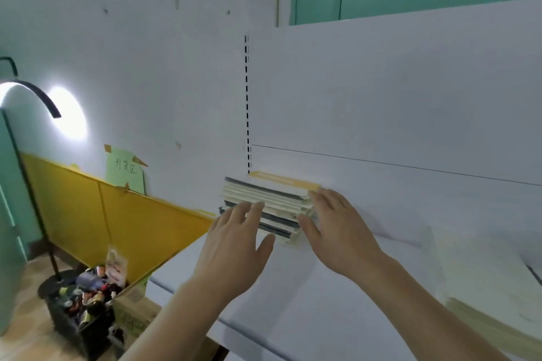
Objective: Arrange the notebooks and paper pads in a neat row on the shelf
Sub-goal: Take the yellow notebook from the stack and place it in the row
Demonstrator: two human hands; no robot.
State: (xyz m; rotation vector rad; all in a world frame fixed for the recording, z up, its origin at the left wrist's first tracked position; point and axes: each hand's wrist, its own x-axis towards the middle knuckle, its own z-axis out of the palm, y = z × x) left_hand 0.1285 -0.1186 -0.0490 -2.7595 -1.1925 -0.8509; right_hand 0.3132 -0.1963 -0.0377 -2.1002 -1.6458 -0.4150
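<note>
A group of notebooks and paper pads (pixel 269 199) stands on edge at the left end of the white shelf (pixel 308 287), against the back panel. Cream, dark grey and yellow-topped covers show. My left hand (pixel 234 246) reaches toward the front of the group with fingers straight, its fingertips at the covers' edges. My right hand (pixel 337 231) lies flat against the right side of the group, fingers extended and touching the outer cover. Neither hand curls around anything.
A stack of cream pads (pixel 492 287) lies flat at the shelf's right. Left of the shelf, on the floor, stand a yellow board (pixel 102 220), a cardboard box and a black crate of bottles (pixel 85 302). A black lamp stand (pixel 32 179) rises at far left.
</note>
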